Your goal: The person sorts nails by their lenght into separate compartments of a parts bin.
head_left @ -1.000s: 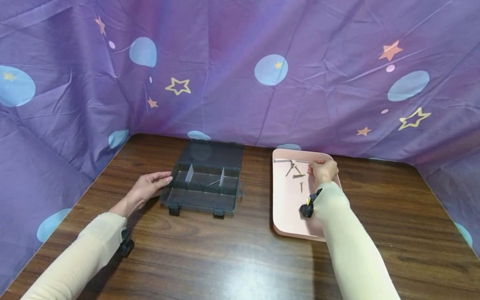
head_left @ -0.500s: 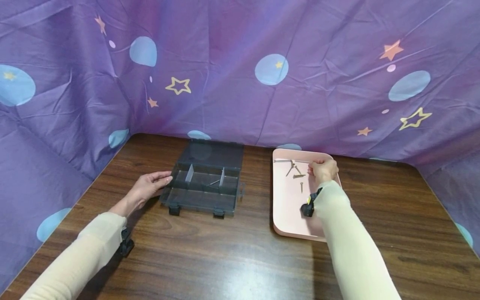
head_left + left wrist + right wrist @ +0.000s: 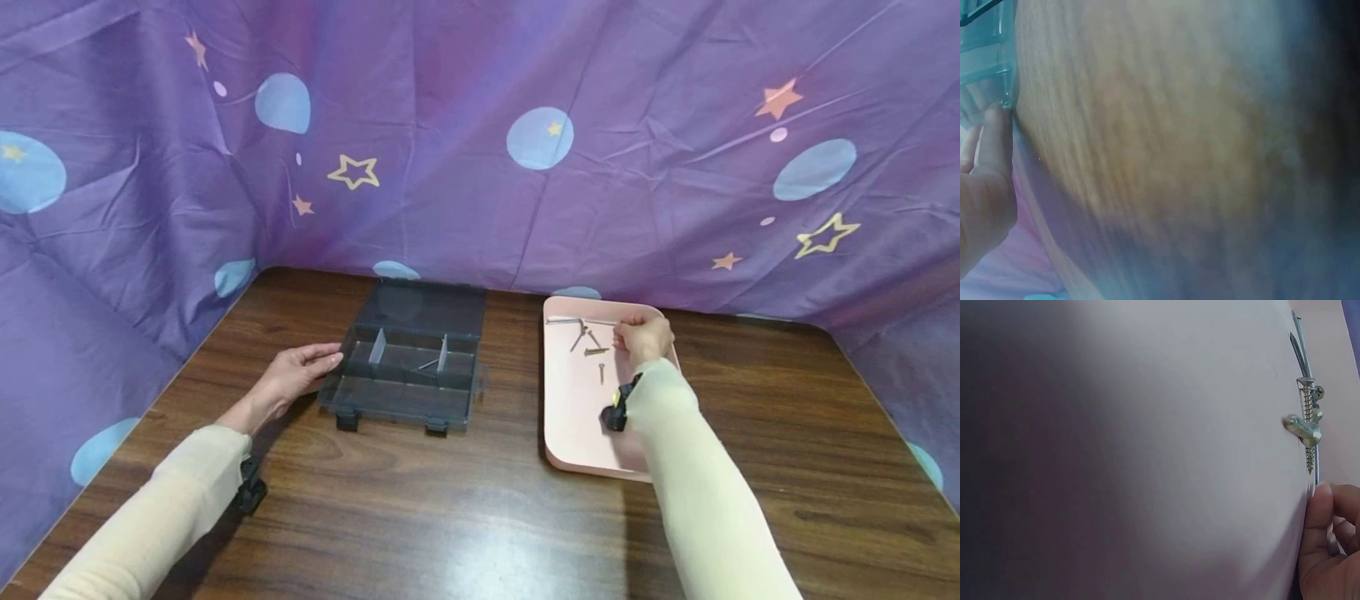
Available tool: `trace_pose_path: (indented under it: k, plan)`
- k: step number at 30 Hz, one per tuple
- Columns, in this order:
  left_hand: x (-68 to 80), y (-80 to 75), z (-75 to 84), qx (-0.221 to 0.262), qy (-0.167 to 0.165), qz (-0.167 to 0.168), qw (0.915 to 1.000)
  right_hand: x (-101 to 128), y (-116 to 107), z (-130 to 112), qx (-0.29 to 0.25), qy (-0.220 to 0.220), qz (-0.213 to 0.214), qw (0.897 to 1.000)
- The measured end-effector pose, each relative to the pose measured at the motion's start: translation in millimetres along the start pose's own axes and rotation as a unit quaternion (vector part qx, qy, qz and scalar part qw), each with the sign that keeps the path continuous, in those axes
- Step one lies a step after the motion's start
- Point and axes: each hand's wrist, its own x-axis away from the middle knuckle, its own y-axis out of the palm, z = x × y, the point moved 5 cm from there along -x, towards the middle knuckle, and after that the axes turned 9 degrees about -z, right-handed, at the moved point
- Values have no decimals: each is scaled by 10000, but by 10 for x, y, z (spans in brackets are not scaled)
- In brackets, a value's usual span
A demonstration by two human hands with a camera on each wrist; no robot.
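Observation:
A dark see-through compartment box (image 3: 397,402) stands with its lid (image 3: 427,308) raised; a small nail (image 3: 428,364) lies in one compartment. My left hand (image 3: 288,381) touches the box's left side with extended fingers, and a fingertip meets its corner in the left wrist view. Over the far right part of a pink tray (image 3: 570,433), my right hand (image 3: 647,338) pinches the end of a thin silvery nail (image 3: 600,322) between thumb and finger. Several brass-coloured screws (image 3: 596,352) and nails lie left of that hand. The curled fingers partly hide the nail's held end.
Grey dividers (image 3: 378,347) stand inside the box, and two black latches (image 3: 437,426) hang at its front edge. Both things rest on a brown wooden table (image 3: 390,517). A purple patterned cloth (image 3: 450,167) hangs behind and beside the table.

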Motion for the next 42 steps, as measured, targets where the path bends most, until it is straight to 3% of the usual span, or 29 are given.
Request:
trace_pose_path:
  k: [9,23,29,37,42]
  plan:
    - [5,-7,-18,20,29,-25,10000,-32,9,8,79,-24,-94,9999]
    - [5,5,15,-66,61,-22,10000,17,-13,-43,819,-224,-311,9959]
    - [-1,4,-9,-24,-26,8,10000,13,-21,-43,1026,-89,-396,9939]
    - [-33,-59,-82,251,406,-185,9987,-9,-20,-58,905,-159,-679,9934]
    - [-25,-63,-78,290,441,-179,9984,-23,-22,-67,947,-297,-784,9920]
